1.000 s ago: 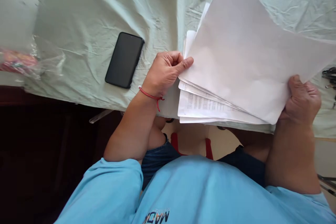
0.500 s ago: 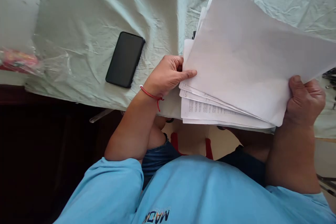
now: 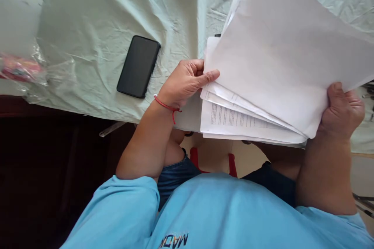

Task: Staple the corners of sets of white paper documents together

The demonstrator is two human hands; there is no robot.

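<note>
The left hand point(image 3: 187, 81), its fingertips hidden, pinches the left edge of a fanned stack of white rectangular paper sheets point(image 3: 277, 54), the print illegible; the right hand point(image 3: 341, 109), partly concealed, grips the opposite side. Left of the left hand lies a black rectangular smartphone point(image 3: 138, 66). Small dark objects point(image 3: 371, 86) beyond the right hand are cut off, unidentifiable.

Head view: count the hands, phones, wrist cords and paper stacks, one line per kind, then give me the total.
Hands: 2, the left hand and the right hand
Phone: 1
Red wrist cord: 1
Paper stack: 1 (sheets overlap too much to count singly)
Total: 5
</note>
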